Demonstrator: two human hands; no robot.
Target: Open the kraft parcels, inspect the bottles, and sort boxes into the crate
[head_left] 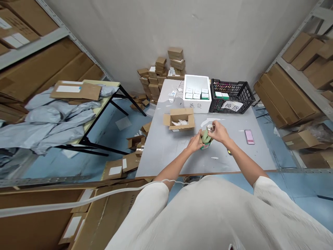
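My left hand (pixel 195 142) is closed around the side of a small green-and-white box (pixel 205 146) with its top open. A pale green rounded object (pixel 206 137) stands partly inside that box; I cannot make out its kind. Above the box, my right hand (pixel 218 132) pinches the upper end of the pale green object, where a shiny, silvery round part (pixel 210 128) shows. The lower part of the object is hidden by the box. Just left of my hands sits an open cardboard box (pixel 181 119) with white packing inside.
At the table's back stand a white foam box (pixel 197 107) and a black crate (pixel 232 107), both containing small white-and-green boxes. A phone (pixel 249 137) lies to the right. A yellow-and-black tool (pixel 229 152) is partly hidden under my right forearm. Cartons (pixel 153 81) are piled beyond the table.
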